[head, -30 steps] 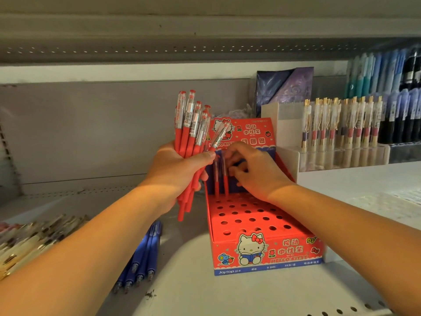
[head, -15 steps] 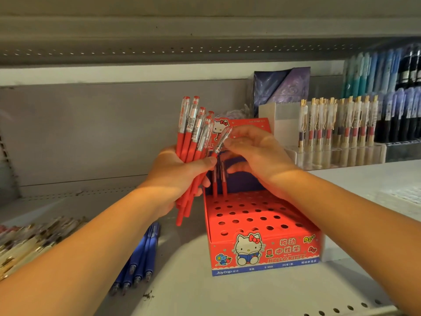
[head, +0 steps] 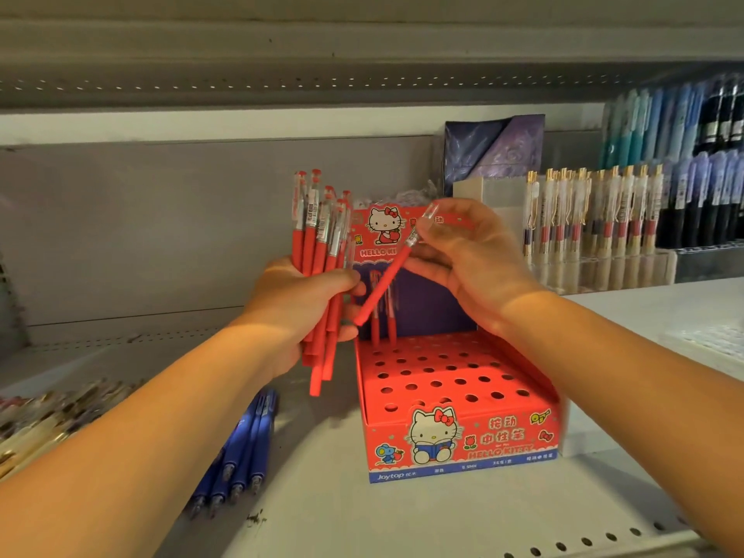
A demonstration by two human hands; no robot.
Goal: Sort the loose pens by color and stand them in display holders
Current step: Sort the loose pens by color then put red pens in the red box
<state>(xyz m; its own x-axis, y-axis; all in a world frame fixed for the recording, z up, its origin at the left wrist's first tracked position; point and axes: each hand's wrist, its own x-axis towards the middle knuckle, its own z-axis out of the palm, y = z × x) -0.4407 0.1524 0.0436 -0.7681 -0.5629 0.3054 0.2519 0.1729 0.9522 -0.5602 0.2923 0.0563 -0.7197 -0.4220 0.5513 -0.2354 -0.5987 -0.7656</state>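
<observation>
**Left hand.** The left hand (head: 298, 304) is clamped around a bundle of red pens (head: 318, 243), fingers and thumb wrapped about the barrels near mid-length. The bundle stands close to upright, with the clear capped ends above the fist and the red ends hanging below it. It is held just left of the red display holder (head: 523, 445) and above the shelf (head: 402, 517).

**Right hand.** The right hand (head: 471, 255) pinches a single red pen (head: 385, 279) at its upper part, just beneath the clear cap. The pen is tilted, cap end up and to the right, lower end down and to the left. That lower end lies just beside the fingertips of the left hand; whether it touches them cannot be told. The pen is in the air over the back of the holder, in front of its upright rear panel, and not in any hole.

**Holder.** The holder sits on the shelf below and between the hands. Two red pens (head: 375, 328) stand in its back row at the left. The other visible holes hold nothing.

**Surroundings.** Blue pens (head: 241, 449) lie loose on the shelf beneath the left forearm. More loose pens (head: 48, 412) lie at the far left, too blurred to describe. A clear holder of gold-clipped pens (head: 596, 223) stands to the right, well apart from the hands.
</observation>
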